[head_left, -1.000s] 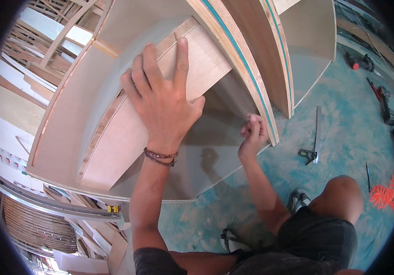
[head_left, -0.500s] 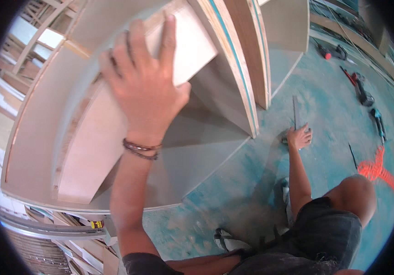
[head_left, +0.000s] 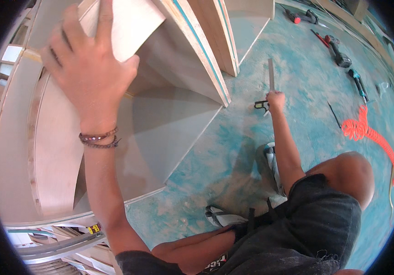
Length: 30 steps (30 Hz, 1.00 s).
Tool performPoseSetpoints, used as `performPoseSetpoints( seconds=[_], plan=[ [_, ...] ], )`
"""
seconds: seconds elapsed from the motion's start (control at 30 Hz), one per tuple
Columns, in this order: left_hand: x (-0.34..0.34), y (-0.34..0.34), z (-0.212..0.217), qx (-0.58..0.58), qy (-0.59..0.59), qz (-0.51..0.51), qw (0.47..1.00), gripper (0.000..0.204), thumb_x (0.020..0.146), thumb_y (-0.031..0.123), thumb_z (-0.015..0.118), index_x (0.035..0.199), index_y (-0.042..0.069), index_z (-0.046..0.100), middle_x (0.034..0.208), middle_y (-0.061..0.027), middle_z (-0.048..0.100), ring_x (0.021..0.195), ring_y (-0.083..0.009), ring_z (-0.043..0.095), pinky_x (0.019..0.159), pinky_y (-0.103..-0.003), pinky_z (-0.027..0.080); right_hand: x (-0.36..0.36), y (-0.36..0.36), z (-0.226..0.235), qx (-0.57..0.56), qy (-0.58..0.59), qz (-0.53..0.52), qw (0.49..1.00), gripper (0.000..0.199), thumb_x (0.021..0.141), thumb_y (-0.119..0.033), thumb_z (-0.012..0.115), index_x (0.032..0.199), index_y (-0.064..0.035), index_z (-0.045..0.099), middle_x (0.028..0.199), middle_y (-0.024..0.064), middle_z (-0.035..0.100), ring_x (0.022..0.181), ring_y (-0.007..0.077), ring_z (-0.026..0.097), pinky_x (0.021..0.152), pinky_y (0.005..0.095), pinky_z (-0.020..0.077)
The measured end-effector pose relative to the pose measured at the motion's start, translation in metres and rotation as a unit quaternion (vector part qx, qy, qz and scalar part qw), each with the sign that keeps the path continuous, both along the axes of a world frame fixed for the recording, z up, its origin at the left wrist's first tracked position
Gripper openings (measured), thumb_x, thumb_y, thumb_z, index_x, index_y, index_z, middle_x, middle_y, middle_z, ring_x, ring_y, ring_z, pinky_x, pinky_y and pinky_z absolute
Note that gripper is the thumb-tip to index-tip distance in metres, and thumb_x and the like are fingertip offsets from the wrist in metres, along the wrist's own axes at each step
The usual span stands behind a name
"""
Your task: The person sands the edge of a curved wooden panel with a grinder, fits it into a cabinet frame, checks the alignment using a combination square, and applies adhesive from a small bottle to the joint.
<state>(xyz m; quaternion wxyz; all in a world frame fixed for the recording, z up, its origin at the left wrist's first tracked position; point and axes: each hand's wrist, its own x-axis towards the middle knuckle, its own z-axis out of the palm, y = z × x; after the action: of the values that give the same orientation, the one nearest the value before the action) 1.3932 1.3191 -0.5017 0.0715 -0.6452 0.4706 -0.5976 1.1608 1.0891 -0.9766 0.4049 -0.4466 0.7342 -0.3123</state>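
Observation:
My left hand (head_left: pixel 89 75) is spread over the top of a curved pale wooden panel (head_left: pixel 57 160); its fingers are apart and the thumb points right. The panel stands on a grey board (head_left: pixel 174 133) beside upright plywood dividers (head_left: pixel 201 43) with blue-edged layers. Over the floor on the right, my right hand (head_left: pixel 276 100) is closed around a combination square. The steel blade (head_left: pixel 271 75) of the combination square points away from me, and its dark head with a yellow-green vial (head_left: pixel 260 105) sticks out left of the fist.
On the blue-stained floor at right lie a red-and-black cordless tool (head_left: pixel 336 50), a teal air tool (head_left: pixel 358 85), another power tool (head_left: pixel 300 16) and a thin black rod (head_left: pixel 333 114). An orange coiled hose (head_left: pixel 366 130) runs down the right. Wood offcuts (head_left: pixel 87 256) are stacked at lower left.
My right hand has gone from spread over the combination square to closed around it, and the square's head now shows. The view has shifted; my left hand stays on the curved panel.

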Motion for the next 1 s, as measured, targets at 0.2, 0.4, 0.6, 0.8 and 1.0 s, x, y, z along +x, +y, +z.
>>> performPoseSetpoints(
  seconds=[0.2, 0.4, 0.6, 0.8, 1.0],
  plan=[
    [-0.009, 0.002, 0.004, 0.017, 0.077, -0.045, 0.996, 0.111, 0.057, 0.044, 0.087, 0.156, 0.034, 0.039, 0.148, -0.0137, 0.042, 0.128, -0.0377, 0.044, 0.106, -0.058, 0.037, 0.039, 0.011, 0.150, -0.017, -0.590, 0.001, 0.807, 0.030, 0.099, -0.011, 0.057, 0.125, 0.0011, 0.051, 0.113, 0.0113, 0.067, 0.100, 0.0193, 0.063, 0.074, 0.0380, 0.0548],
    [-0.055, 0.050, 0.031, 0.112, 0.151, -0.248, 0.950, 0.087, 0.068, 0.033, 0.083, 0.149, 0.025, 0.051, 0.157, -0.0162, 0.038, 0.143, -0.0362, 0.039, 0.115, -0.060, 0.027, 0.026, 0.117, 0.356, -0.139, -0.696, 0.061, 0.702, 0.055, 0.096, -0.009, 0.059, 0.146, -0.0002, 0.039, 0.110, 0.0095, 0.064, 0.102, 0.0206, 0.062, 0.081, 0.0399, 0.0549],
    [-0.087, 0.055, 0.042, 0.250, 0.220, -0.300, 0.894, 0.058, 0.083, 0.022, 0.077, 0.138, 0.013, 0.061, 0.146, -0.0157, 0.055, 0.138, -0.0338, 0.049, 0.117, -0.054, 0.030, 0.007, 0.183, 0.414, -0.094, -0.766, 0.200, 0.603, 0.069, 0.095, -0.010, 0.065, 0.149, 0.0089, 0.027, 0.109, 0.0114, 0.062, 0.095, 0.0193, 0.066, 0.081, 0.0317, 0.0563],
    [-0.065, 0.114, 0.039, 0.148, 0.380, -0.398, 0.822, 0.028, 0.095, 0.014, 0.066, 0.119, 0.000, 0.067, 0.102, -0.0158, 0.074, 0.092, -0.0286, 0.073, 0.080, -0.041, 0.059, 0.011, 0.243, 0.447, 0.081, -0.841, 0.277, 0.457, 0.076, 0.098, -0.016, 0.066, 0.154, 0.0054, 0.020, 0.117, 0.0110, 0.062, 0.109, 0.0213, 0.064, 0.087, 0.0339, 0.0549],
    [-0.081, 0.092, 0.088, -0.096, 0.635, -0.244, 0.727, 0.025, 0.103, 0.019, 0.060, 0.108, -0.006, 0.063, 0.090, -0.0136, 0.071, 0.076, -0.0184, 0.070, 0.058, -0.030, 0.057, 0.049, 0.225, 0.414, 0.127, -0.791, 0.355, 0.482, 0.052, 0.101, -0.029, 0.061, 0.143, -0.0017, 0.048, 0.110, 0.0099, 0.066, 0.103, 0.0202, 0.066, 0.082, 0.0338, 0.0560]
  ],
)
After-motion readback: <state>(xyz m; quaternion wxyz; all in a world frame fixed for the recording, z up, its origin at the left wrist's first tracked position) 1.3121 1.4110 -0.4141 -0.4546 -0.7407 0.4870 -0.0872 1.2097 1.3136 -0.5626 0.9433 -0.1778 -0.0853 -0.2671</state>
